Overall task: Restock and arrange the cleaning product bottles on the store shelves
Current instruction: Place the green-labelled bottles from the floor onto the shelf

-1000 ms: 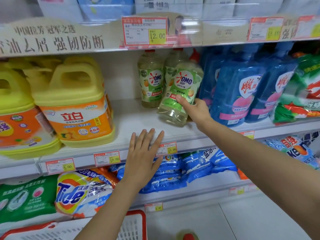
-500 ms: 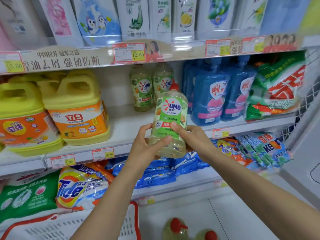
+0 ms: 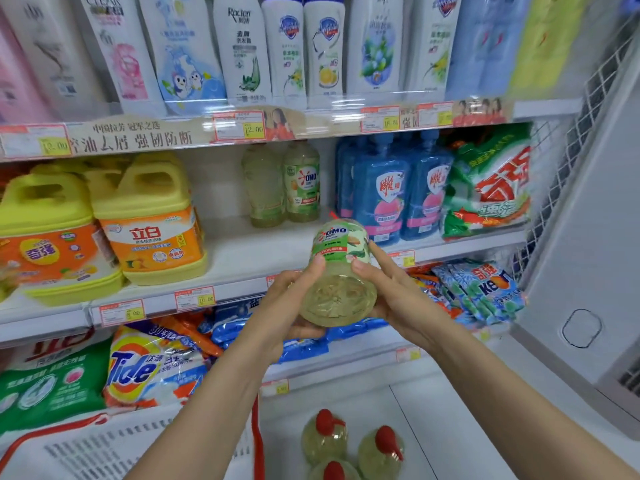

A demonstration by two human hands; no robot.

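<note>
Head camera, looking down and forward at the shelves: both hands are up in front of the middle shelf (image 3: pixel 242 258), and between them sits the OMO bottle (image 3: pixel 339 271), tipped over so its round clear base faces the camera and its cap end points away toward the shelf. The left hand (image 3: pixel 287 306) cups it from below and the side, fingers wrapped round the lower body, thumb pressed on the label edge. The right hand (image 3: pixel 391 296) clamps the other flank, thumb lying across the label, fingers curled behind. Both hands closed on the bottle, no slack showing.

Handling call: it looks full of pale liquid, so expect real weight, and smooth plastic with a glossy label can slide. The body probably gives a little under a squeeze. Best hold is around the waist, just under the label, one palm supporting the base.

Back on the shelf, two matching bottles (image 3: pixel 284 183) stand upright near the rear, with bare shelf in front of them, a likely landing spot. Down on the floor, red-capped bottles (image 3: pixel 349 445) wait beside a white basket (image 3: pixel 104 448); three, I think, though the lowest is cut off by the frame edge.
</note>
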